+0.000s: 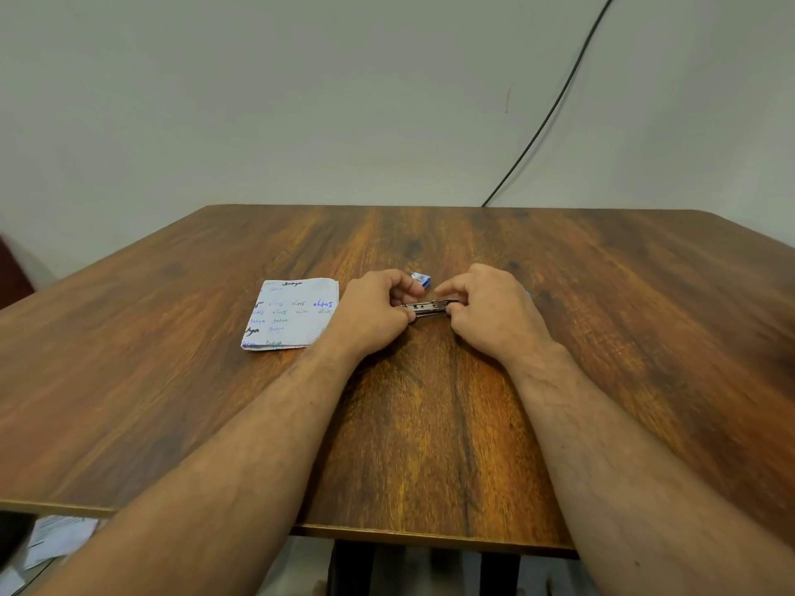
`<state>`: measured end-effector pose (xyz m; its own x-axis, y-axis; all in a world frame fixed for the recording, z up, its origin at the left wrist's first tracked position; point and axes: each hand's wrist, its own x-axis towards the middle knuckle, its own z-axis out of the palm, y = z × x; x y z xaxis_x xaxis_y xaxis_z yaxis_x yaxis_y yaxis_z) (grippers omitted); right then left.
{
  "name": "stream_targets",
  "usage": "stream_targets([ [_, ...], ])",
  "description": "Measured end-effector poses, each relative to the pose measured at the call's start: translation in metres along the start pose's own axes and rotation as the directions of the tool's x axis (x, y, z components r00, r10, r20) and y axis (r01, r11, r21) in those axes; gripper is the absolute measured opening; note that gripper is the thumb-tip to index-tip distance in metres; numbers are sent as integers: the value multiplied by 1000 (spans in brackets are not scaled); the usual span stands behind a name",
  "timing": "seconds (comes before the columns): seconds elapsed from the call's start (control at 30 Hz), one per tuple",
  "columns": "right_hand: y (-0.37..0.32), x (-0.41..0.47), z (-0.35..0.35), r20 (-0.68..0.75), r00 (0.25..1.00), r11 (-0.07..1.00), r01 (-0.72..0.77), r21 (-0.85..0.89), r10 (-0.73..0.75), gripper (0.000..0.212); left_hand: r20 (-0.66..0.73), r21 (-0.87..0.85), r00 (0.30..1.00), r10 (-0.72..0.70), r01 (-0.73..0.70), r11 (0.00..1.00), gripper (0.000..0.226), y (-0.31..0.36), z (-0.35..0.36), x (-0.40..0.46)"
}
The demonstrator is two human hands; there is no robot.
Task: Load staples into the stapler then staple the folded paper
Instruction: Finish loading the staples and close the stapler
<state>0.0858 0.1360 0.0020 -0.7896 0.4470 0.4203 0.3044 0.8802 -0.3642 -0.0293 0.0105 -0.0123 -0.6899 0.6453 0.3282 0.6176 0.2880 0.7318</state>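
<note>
Left hand and right hand each pinch an end of the metal stapler over the desk. Folded paper lies just left; small blue staple box just behind.

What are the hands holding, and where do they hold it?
Both hold the stapler: left hand grips its left end, right hand its right end.

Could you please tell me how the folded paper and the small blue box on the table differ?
The folded paper is white with handwriting; the small blue box is blue and far smaller. The paper lies flat, left of the left hand; the box stands thicker, beyond both hands. The left hand's wrist overlaps the paper's corner; the box lies apart. Both rest on the wooden table.
</note>
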Motion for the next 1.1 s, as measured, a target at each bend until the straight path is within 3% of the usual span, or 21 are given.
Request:
stream_targets([
  [0.13, 0, 0, -5, 1, 993, 992, -118, -49, 118, 40, -36, 54, 999, -19, 21, 998, 34, 2, 1, -1],
  [0.33, 2, -1, -4, 36, 978, 975, -204, -87, 207, 33, -94, 123, 996, -5, 16, 992, 35, 7, 0, -2],
  [0.5, 4, 1, -1, -75, 983, 985, -170, -37, 167, 30, -158, 47, 987, -6, 13, 999, 32, 4, 1, 0],
  [0.77, 5, 8, 7, -237, 955, 958, -110, 264, 176, 25, -220, -51, 975, -30, 20, 999, 31, 4, -3, 1],
  [1.1, 1, 4, 2, -397, 916, 960, 61, 273, 55, 25, -212, -68, 977, -7, -8, 998, 32, 2, -4, 1],
])
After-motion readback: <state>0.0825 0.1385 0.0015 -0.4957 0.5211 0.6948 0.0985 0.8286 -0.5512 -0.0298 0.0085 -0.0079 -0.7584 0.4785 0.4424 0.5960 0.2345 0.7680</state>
